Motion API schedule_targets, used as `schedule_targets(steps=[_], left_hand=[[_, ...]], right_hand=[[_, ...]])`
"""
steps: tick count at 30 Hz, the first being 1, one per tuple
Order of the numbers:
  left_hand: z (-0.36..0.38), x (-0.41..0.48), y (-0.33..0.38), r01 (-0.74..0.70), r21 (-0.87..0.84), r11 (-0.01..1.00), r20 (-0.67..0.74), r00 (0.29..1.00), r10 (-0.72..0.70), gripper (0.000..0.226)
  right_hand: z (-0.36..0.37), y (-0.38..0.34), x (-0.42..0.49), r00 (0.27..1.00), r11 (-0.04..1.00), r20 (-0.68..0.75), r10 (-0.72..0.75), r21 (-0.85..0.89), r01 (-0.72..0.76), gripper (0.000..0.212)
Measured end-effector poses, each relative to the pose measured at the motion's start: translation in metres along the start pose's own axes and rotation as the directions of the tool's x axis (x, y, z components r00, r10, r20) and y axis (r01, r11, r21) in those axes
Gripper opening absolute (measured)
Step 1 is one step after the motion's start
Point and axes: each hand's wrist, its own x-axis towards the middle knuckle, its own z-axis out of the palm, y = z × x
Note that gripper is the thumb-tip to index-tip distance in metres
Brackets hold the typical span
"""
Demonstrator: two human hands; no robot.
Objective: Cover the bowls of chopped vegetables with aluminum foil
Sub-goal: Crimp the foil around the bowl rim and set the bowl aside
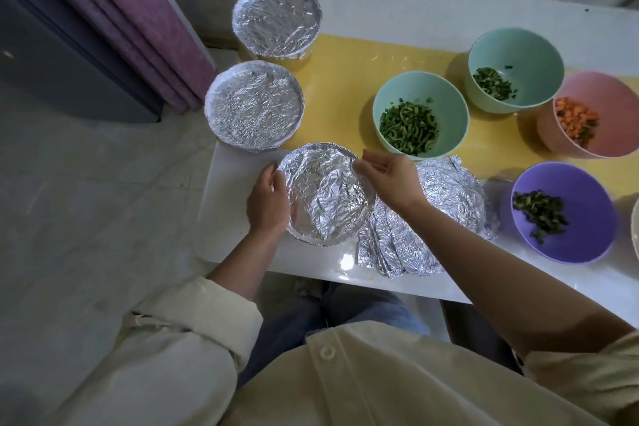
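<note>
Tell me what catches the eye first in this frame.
The left hand and right hand are at the rim of a foil-topped bowl by the near edge of the table. Two covered bowls stand beyond it; open bowls of chopped vegetables wait to the right.

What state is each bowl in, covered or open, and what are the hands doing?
far bowl, foil-covered.
middle bowl, foil-covered.
near bowl, foil on, loosely wrinkled.
near green bowl, uncovered.
far green bowl, uncovered.
pink bowl, uncovered.
purple bowl, uncovered.
spare foil, stacked, crumpled.
left hand, holds near bowl's side.
right hand, pinches near bowl's rim.
</note>
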Motion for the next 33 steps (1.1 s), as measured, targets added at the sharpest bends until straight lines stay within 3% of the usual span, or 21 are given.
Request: schedule_targets(steps=[4,8,13,18,21,26,33], left_hand=[[0.006,0.000,0.002,-0.008,-0.184,0.983,-0.012,1.000,0.006,0.040],[0.012,0.003,0.000,0.019,-0.205,0.979,-0.076,0.997,-0.035,0.036],[0.008,0.009,-0.004,-0.038,-0.143,0.989,-0.009,0.999,0.037,0.032],[0.005,0.014,-0.002,-0.092,-0.088,0.992,0.063,0.993,0.097,0.030],[0.006,0.014,0.002,-0.123,-0.071,0.990,0.065,0.990,0.128,0.031],[0.015,0.014,0.003,-0.110,-0.017,0.994,-0.052,0.993,0.109,0.030],[0.015,0.014,0.000,-0.153,-0.004,0.988,-0.055,0.987,0.152,0.029]], right_hand=[[0.016,-0.008,0.005,0.999,0.994,-0.033,-0.033,0.107,0.037,0.029],[0.025,-0.001,0.003,0.992,0.988,-0.111,-0.053,0.136,0.068,0.020],[0.008,0.004,0.009,0.998,0.984,0.054,0.029,0.176,-0.038,0.017],[0.008,-0.005,0.023,0.964,0.981,0.261,-0.048,0.193,-0.003,0.039],[0.021,-0.004,0.028,0.967,0.991,0.237,-0.089,0.123,0.061,0.029],[0.030,0.001,0.030,0.978,0.988,0.151,-0.143,0.078,0.132,0.024],[0.026,0.002,0.034,0.953,0.986,0.297,-0.066,0.167,0.017,0.018]])
